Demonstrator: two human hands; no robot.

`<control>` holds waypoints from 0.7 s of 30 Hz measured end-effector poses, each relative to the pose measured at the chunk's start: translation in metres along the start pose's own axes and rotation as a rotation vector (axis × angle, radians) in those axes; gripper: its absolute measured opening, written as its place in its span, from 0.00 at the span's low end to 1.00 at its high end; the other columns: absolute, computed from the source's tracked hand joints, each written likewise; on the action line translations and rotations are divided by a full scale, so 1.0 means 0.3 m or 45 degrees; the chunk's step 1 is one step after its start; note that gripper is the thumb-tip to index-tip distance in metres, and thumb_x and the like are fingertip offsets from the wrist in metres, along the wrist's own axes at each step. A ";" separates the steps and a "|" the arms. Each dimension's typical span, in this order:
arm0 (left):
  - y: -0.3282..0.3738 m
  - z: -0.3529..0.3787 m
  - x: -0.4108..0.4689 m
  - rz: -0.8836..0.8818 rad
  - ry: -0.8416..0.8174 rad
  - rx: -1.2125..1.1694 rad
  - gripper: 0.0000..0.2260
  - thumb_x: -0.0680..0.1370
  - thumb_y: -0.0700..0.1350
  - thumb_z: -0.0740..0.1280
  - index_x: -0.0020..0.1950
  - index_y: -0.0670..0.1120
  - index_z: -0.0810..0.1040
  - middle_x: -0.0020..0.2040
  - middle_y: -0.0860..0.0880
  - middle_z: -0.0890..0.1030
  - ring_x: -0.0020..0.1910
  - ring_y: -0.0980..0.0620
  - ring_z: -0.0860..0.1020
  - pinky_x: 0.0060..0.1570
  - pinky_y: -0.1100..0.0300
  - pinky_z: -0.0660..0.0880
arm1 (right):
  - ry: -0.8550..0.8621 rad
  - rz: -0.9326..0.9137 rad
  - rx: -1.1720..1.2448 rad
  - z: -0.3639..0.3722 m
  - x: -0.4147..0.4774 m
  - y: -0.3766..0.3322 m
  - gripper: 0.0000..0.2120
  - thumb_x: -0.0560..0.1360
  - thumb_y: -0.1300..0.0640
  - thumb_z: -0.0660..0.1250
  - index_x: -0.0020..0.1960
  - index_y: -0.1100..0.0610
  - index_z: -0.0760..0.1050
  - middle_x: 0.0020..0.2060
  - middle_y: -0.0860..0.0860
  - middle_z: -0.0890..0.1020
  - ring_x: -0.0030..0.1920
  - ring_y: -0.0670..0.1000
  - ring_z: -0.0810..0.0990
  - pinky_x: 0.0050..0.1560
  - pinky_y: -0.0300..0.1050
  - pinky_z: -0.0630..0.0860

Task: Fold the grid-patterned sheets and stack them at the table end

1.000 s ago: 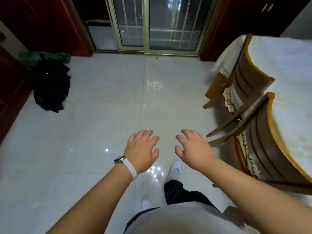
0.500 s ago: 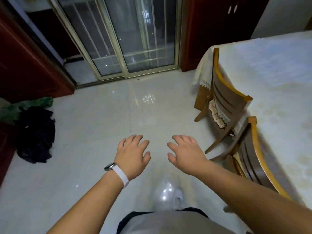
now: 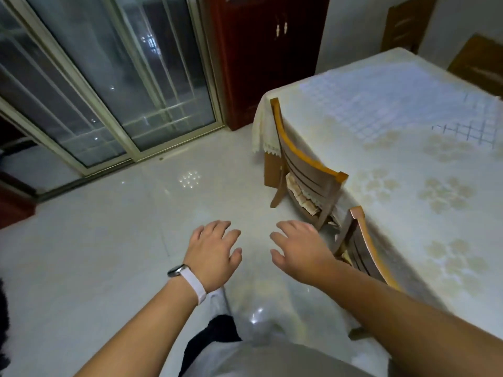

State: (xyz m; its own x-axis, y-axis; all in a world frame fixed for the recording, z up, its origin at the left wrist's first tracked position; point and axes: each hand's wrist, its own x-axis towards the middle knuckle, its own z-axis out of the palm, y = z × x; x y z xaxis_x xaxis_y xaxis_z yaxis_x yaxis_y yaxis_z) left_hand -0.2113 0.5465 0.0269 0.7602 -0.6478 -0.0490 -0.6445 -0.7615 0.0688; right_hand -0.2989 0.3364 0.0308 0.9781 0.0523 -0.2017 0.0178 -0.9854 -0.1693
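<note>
Fingers spread, grid-patterned sheet lying on table.

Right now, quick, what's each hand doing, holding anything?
Left hand: open, fingers spread, holding nothing.
Right hand: open, fingers spread, holding nothing.

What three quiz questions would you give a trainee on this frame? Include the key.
1. True or false: the left hand grips the grid-patterned sheet.
2. The sheet lies: A) on the floor, B) spread on the table, C) draped over a chair.
3. Fill in: the watch with the white strap sits on the ___ wrist.
Key: 1 false, the hand is empty over the floor; 2 B; 3 left.
</note>
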 end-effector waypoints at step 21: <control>-0.798 -0.085 0.784 0.179 -0.027 -0.238 0.26 0.74 0.60 0.51 0.66 0.53 0.75 0.69 0.49 0.72 0.69 0.47 0.68 0.67 0.47 0.63 | 0.138 0.299 -0.115 -0.214 0.967 -0.190 0.16 0.71 0.44 0.60 0.49 0.52 0.80 0.50 0.52 0.79 0.53 0.57 0.78 0.52 0.51 0.75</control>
State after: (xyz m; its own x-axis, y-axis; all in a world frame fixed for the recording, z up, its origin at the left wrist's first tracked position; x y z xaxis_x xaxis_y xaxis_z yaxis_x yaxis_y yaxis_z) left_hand 0.1239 0.5772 0.0245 0.6609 -0.7490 -0.0468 -0.7160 -0.6480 0.2595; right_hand -0.0029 0.3973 0.0438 0.9740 -0.1922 -0.1199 -0.1984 -0.9792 -0.0421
